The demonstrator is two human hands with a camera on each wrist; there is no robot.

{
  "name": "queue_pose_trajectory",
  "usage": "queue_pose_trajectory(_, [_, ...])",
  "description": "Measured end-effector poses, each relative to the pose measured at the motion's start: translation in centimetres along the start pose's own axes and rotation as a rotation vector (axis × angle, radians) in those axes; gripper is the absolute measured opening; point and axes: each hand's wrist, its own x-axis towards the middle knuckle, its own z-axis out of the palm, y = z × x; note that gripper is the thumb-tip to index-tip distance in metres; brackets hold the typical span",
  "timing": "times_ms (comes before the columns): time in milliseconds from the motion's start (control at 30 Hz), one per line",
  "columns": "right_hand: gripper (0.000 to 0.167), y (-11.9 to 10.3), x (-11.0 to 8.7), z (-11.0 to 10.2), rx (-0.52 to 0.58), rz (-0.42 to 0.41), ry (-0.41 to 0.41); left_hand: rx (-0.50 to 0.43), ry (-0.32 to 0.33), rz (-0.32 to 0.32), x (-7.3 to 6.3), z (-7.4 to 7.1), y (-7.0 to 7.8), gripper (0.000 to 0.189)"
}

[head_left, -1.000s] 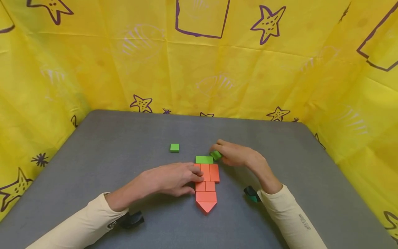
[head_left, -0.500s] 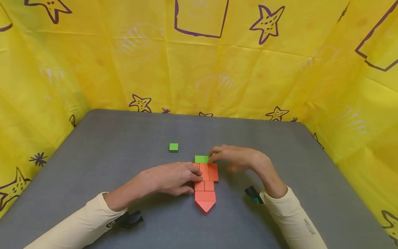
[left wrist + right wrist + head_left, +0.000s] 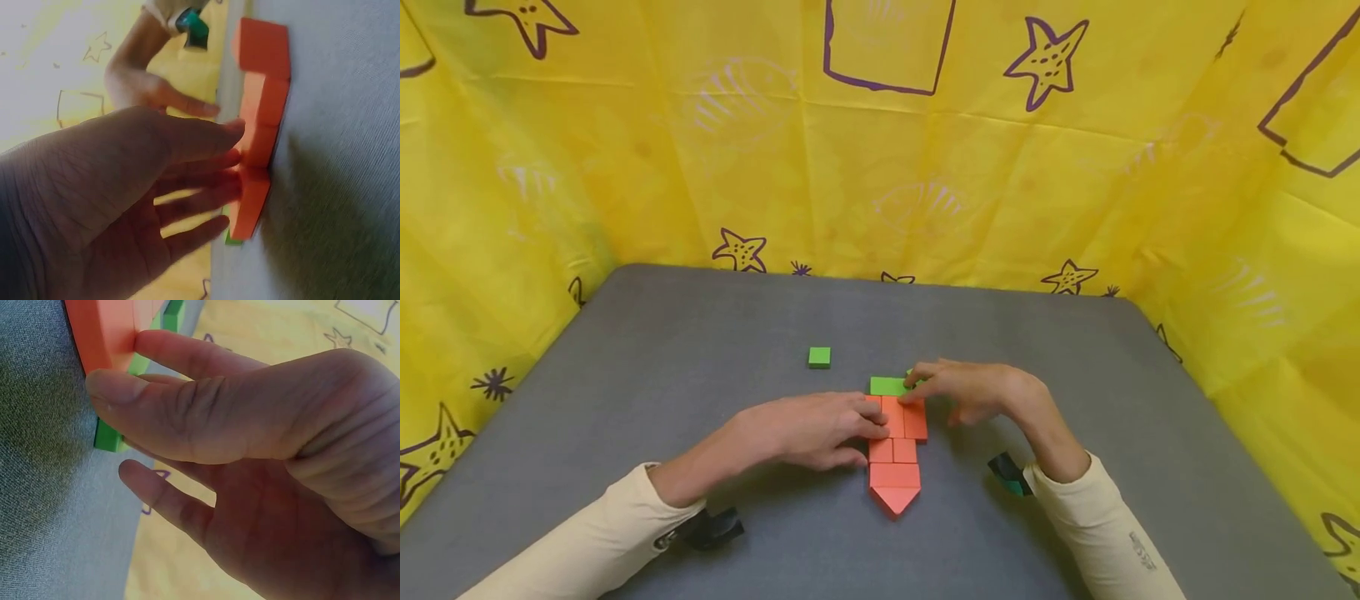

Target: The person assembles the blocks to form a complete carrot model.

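Observation:
Orange blocks [image 3: 895, 473] lie joined in an arrow shape on the grey table, its triangular tip nearest the wearer. A green block [image 3: 886, 386] borders their far end. My left hand [image 3: 816, 429] rests its fingertips on the orange blocks' left side; in the left wrist view its fingers look fairly straight. My right hand [image 3: 973, 387] reaches over the far right corner, fingers extended, touching the blocks. Partly hidden beneath it is a smaller green block [image 3: 109, 434], lying by the orange edge under the thumb [image 3: 115, 387]. Further left sits a loose green square block [image 3: 819, 357].
The grey table [image 3: 700, 333] stretches around the blocks, with a yellow patterned cloth [image 3: 880, 167] hanging behind and at both sides. Dark wrist devices [image 3: 711, 529] hang below both cuffs.
My right hand, which held a small green block tilted above the table, has lowered it to the right of the green block, and its fingers now spread over that corner. The left hand has stayed put.

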Motion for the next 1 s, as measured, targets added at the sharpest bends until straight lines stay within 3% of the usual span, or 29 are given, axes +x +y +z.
queue_pose_trajectory(67, [0.07,-0.1,0.0,0.0,0.011,0.014,-0.01,-0.042,0.023,0.003,-0.2,-0.4,-0.9,0.043])
queue_pose_trajectory(133, [0.069,-0.1,0.1,0.0,0.014,0.027,-0.02,-0.073,0.074,-0.035,-0.5,-1.1,-2.4,0.042])
queue_pose_trajectory(233, [0.069,-0.2,0.2,0.0,0.001,0.03,-0.027,-0.064,0.197,-0.142,-0.8,-1.7,-5.5,0.042])
queue_pose_trajectory(300, [0.068,-0.2,0.2,0.0,-0.008,0.027,-0.028,-0.045,0.246,-0.219,-0.9,-1.8,-7.6,0.044])
queue_pose_trajectory(433, [0.068,-0.1,0.2,0.1,-0.011,0.025,-0.025,-0.062,0.268,-0.228,-0.1,-0.8,-10.5,0.04])
queue_pose_trajectory(567, [0.068,-0.2,0.1,0.0,-0.001,0.034,-0.031,-0.097,0.29,-0.145,1.3,-0.1,-10.6,0.032])
queue_pose_trajectory(800, [0.068,-0.2,-0.1,-0.2,-0.015,0.041,-0.026,-0.112,0.253,-0.048,3.8,-0.2,-8.7,0.035])
queue_pose_trajectory(1000, [0.067,-0.3,0.0,-0.2,0.0,0.062,-0.042,-0.119,0.254,-0.033,4.2,0.2,-8.3,0.036])
